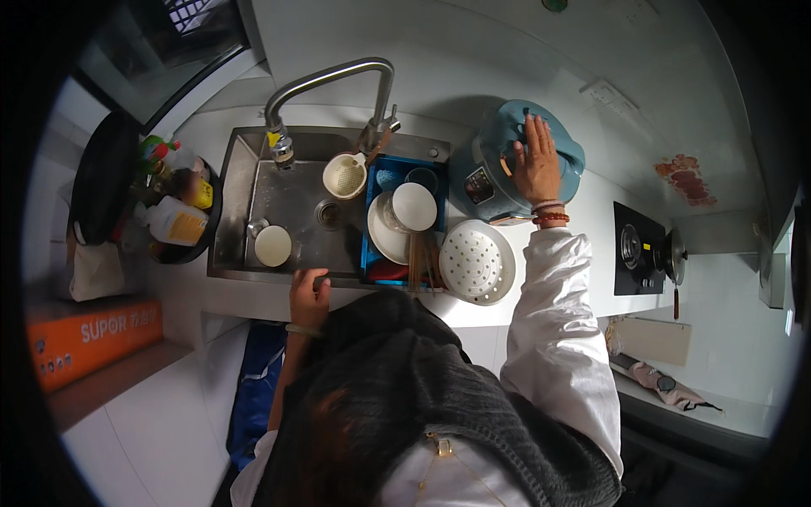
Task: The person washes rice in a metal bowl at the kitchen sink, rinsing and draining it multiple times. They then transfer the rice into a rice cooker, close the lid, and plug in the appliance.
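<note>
My right hand point(538, 165) lies flat on the lid of a blue-green rice cooker point(491, 161), fingers extended. At the front rim of the steel sink point(298, 209), my left hand point(309, 295) hangs with bent fingers and holds nothing visible. Inside the sink are a small cream bowl point(273, 246) and a strainer with a handle point(345, 176). A blue rack point(386, 166) at the sink's right side carries a white bowl point(414, 207), a plate point(384, 231) and chopsticks point(415, 263). A white perforated steamer basket point(472, 261) sits on the counter below the cooker.
A steel faucet point(329, 73) arches over the sink. Left of it, a black tray point(180, 253) holds several bottles, beside an upright black pan point(104, 177). An orange box point(101, 336) is at lower left. A gas hob point(637, 247) with a lidded pan point(675, 256) stands far right.
</note>
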Action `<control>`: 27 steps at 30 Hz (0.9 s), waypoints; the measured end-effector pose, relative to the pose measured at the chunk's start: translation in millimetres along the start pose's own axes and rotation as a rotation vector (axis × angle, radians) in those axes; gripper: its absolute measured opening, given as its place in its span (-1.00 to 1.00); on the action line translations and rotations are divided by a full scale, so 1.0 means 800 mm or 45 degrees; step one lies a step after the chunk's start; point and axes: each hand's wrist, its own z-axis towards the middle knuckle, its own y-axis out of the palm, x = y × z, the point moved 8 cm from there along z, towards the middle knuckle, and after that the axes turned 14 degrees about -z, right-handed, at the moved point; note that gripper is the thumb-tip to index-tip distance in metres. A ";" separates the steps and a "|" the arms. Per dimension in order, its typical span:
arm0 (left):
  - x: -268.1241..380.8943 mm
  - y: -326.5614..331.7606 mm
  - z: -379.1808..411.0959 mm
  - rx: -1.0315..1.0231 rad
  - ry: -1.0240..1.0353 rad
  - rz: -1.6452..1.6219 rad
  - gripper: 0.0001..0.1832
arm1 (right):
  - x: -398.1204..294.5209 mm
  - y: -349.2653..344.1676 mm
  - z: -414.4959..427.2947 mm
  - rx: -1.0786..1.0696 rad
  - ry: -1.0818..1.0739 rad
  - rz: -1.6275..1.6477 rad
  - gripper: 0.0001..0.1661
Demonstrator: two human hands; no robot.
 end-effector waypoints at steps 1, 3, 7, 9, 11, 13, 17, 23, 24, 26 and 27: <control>-0.002 -0.001 -0.002 0.004 0.014 0.002 -0.82 | -0.003 0.000 -0.003 0.028 -0.011 -0.014 -0.40; -0.006 -0.002 -0.007 0.010 0.049 0.003 -0.82 | -0.008 0.006 -0.006 0.021 0.030 -0.048 -0.37; -0.012 0.014 0.006 -0.065 -0.005 -0.026 -0.80 | -0.001 -0.005 -0.011 0.064 0.089 -0.045 -0.36; -0.002 0.031 0.012 -0.125 -0.041 -0.068 -0.79 | 0.008 -0.004 -0.009 0.073 0.069 0.001 -0.29; 0.007 0.044 0.018 -0.174 0.023 -0.057 -0.78 | -0.004 -0.016 -0.012 0.053 0.158 0.139 -0.16; 0.042 0.052 0.024 -0.225 0.144 -0.063 -0.79 | -0.055 -0.071 -0.041 0.108 0.214 0.425 -0.10; 0.009 0.092 0.021 -0.489 -0.299 -0.175 -0.72 | -0.069 -0.067 -0.176 -0.344 0.348 0.663 -0.78; -0.024 0.131 0.008 -0.791 -0.177 -0.014 -0.46 | 0.149 -0.058 -0.311 0.205 0.955 0.463 -0.75; -0.035 0.143 0.014 -0.909 -0.315 0.006 -0.44 | 0.191 -0.032 -0.341 0.144 1.231 0.588 -0.73; -0.057 0.145 0.023 -0.955 -0.329 0.113 -0.44 | 0.251 -0.002 -0.359 0.203 1.427 0.592 -0.79; -0.073 0.130 0.027 -0.871 -0.203 0.199 -0.46 | 0.269 0.023 -0.353 0.198 1.480 0.578 -0.80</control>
